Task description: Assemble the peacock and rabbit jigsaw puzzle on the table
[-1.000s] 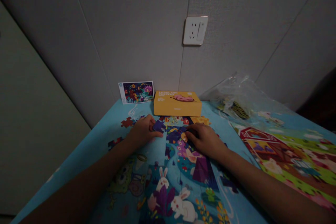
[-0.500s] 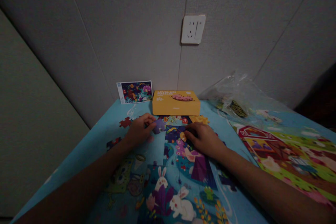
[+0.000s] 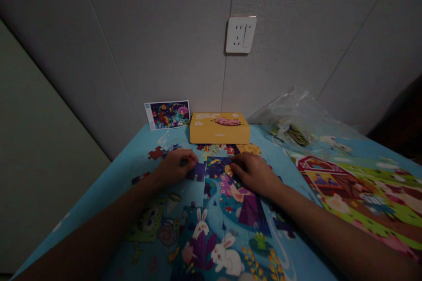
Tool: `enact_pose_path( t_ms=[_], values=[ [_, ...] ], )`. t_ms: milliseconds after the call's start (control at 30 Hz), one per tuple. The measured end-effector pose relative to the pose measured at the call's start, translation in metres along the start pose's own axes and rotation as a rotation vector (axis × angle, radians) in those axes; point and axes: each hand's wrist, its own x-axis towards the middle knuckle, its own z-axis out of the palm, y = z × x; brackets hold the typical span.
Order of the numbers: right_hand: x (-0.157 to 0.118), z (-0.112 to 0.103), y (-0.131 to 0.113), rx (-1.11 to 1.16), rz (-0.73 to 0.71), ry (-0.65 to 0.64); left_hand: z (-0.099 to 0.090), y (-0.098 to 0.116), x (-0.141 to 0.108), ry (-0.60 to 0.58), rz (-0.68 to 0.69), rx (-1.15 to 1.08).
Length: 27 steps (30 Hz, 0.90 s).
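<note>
Your left hand (image 3: pixel 178 167) pinches purple piece (image 3: pixel 199 173), left of puzzle (image 3: pixel 227 216); your right hand (image 3: pixel 254 173) on puzzle, grip unclear.

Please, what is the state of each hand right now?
Left hand: closed, holding a purple puzzle piece.
Right hand: fingers curled at the assembled puzzle; whether they grip anything cannot be told.

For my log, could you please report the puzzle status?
Left hand at purple piece, beside partly assembled puzzle. Right hand on its upper right. Yellow box behind, clear of hands.
</note>
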Motion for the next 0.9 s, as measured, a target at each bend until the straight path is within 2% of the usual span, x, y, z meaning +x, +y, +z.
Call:
enact_pose_path(
  t_ms=[233, 433, 600, 900],
  values=[
    [0.0, -0.001, 0.0, 0.005, 0.0, -0.014, -0.003, 0.001, 0.0, -0.019, 0.002, 0.063],
    [0.0, 0.0, 0.001, 0.014, 0.005, -0.016, -0.007, -0.018, 0.005, 0.033, -0.078, 0.099],
    [0.0, -0.001, 0.001, 0.048, 0.009, 0.0, -0.006, -0.025, 0.004, 0.064, -0.068, 0.168],
    [0.002, -0.007, 0.009, 0.08, 0.052, 0.148, -0.012, -0.019, 0.005, 0.202, -0.082, 0.152]
  ],
)
